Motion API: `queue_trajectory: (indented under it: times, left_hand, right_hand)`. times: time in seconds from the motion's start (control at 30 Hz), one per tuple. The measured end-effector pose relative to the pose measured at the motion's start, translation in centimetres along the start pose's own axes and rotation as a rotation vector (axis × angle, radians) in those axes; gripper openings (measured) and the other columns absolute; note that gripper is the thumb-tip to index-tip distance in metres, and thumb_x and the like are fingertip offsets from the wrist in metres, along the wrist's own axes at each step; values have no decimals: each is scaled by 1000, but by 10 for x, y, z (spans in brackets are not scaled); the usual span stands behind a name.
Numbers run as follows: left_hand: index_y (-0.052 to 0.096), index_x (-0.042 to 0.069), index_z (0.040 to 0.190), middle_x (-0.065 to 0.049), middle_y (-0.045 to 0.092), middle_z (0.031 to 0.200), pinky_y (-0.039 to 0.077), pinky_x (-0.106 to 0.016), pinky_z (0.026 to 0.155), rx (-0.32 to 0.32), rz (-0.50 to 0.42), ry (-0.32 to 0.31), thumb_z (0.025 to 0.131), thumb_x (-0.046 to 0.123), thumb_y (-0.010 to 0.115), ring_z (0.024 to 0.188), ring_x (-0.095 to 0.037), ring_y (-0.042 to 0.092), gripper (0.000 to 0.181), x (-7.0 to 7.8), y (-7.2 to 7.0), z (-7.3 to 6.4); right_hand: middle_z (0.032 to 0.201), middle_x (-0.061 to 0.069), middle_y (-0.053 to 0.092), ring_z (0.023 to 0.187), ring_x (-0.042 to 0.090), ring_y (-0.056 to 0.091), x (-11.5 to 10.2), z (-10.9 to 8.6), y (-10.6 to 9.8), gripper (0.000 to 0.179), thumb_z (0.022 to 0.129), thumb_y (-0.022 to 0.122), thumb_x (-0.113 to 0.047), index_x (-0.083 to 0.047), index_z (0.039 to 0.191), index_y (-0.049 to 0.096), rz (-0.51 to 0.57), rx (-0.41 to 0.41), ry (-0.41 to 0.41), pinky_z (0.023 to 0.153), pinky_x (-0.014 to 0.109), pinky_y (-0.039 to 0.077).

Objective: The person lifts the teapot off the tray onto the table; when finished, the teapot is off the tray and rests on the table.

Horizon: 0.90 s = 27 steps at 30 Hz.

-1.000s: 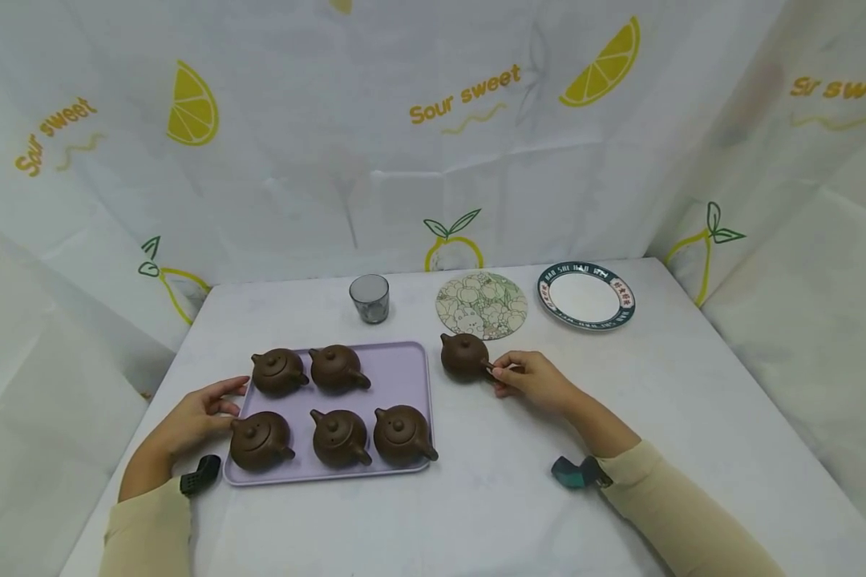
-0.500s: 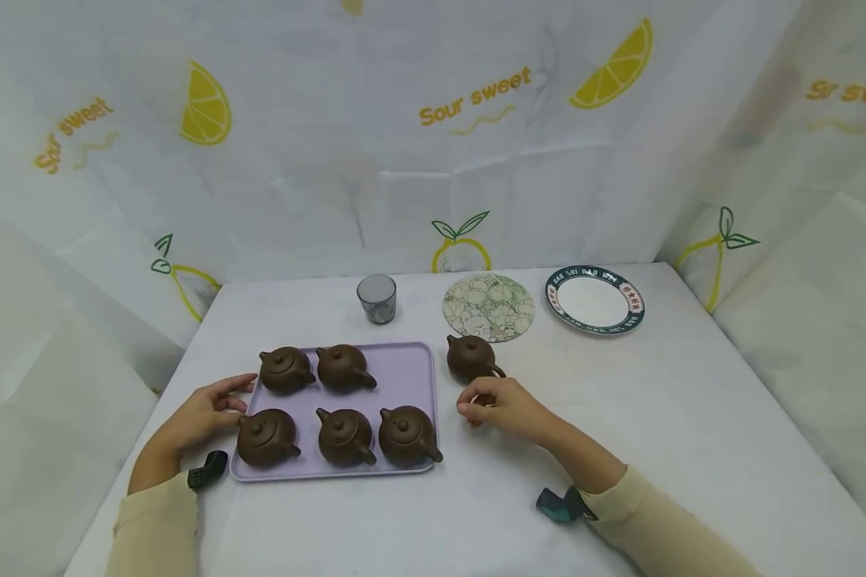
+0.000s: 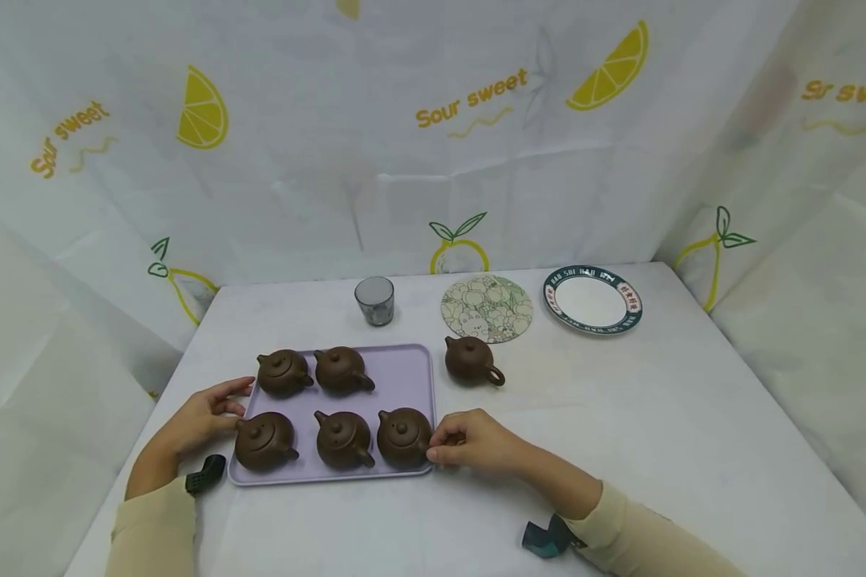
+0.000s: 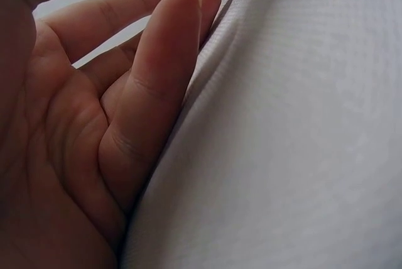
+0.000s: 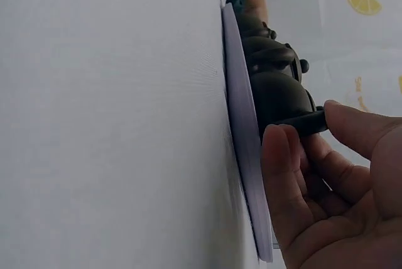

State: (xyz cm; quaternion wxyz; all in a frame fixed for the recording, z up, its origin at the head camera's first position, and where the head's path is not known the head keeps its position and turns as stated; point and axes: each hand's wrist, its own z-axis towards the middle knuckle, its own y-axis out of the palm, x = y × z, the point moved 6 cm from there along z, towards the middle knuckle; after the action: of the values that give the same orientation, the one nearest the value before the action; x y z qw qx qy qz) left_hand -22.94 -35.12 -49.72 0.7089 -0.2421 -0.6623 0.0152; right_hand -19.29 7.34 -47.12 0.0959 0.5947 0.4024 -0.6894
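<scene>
In the head view my right hand (image 3: 476, 441) is at the front right corner of the lilac tray (image 3: 397, 353). Its thumb and fingers pinch the handle (image 5: 304, 122) of a small brown teapot (image 3: 402, 437), which sits on the tray. Two more teapots stand along the front, a middle one (image 3: 342, 439) and a left one (image 3: 265, 441). Behind them are two others, a back left teapot (image 3: 281, 373) and one beside it (image 3: 341, 369). My left hand (image 3: 200, 415) lies at the tray's left edge, fingers loosely bent and fingertips against the rim.
Another brown teapot (image 3: 469, 360) stands on the white table right of the tray. Behind it lie a round patterned mat (image 3: 486, 307) and a plate with a dark green rim (image 3: 554, 316). A grey glass (image 3: 374, 301) stands behind the tray.
My right hand has let go of the teapot right of the tray and moved left and nearer, to the handle of the front right teapot. The left hand has stayed at the tray's edge.
</scene>
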Motion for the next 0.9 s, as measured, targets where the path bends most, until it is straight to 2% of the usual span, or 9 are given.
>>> queue_trajectory:
  times: [0.13,0.23,0.47,0.57,0.67,0.9]
  left_hand:
    - [36,-16,139,8,57,116,50,-21,70,-2,-6,8,81,-10,66,85,-14,63,66,-1,1,1]
    - [36,-15,140,7,57,115,50,-21,70,4,-2,-12,82,-8,68,85,-14,63,67,-1,2,0]
    - [36,-13,141,3,56,115,50,-22,70,12,-2,-41,82,-7,68,85,-13,61,67,-1,2,0]
    - [35,-13,142,3,56,115,50,-21,70,15,2,-47,83,-7,68,85,-11,61,68,-1,1,-1]
    - [36,-12,142,2,55,117,50,-21,70,24,9,-56,83,-5,69,85,-9,60,68,-1,0,-1]
    - [36,-12,142,3,55,115,50,-21,70,22,22,-63,83,-5,69,84,-9,60,68,2,0,-2]
  right_hand:
    - [73,-3,65,67,11,62,-2,-4,0,8,91,69,-19,-13,88,71,10,22,48,62,26,50]
    - [72,1,66,67,15,64,-4,-8,0,9,93,67,-18,-9,89,69,33,51,95,61,27,50]
    - [80,6,68,72,21,69,-5,-17,-14,11,92,67,-14,-3,91,68,147,162,185,66,33,54]
    - [80,8,68,73,22,69,-9,-22,-29,13,91,68,-13,0,90,68,178,214,188,69,36,55]
    - [81,10,68,75,23,69,-13,-27,-52,14,91,67,-12,2,90,67,181,281,178,71,37,56]
    - [94,16,67,82,26,70,-18,-48,-111,17,94,64,-12,5,98,66,123,415,198,75,33,55]
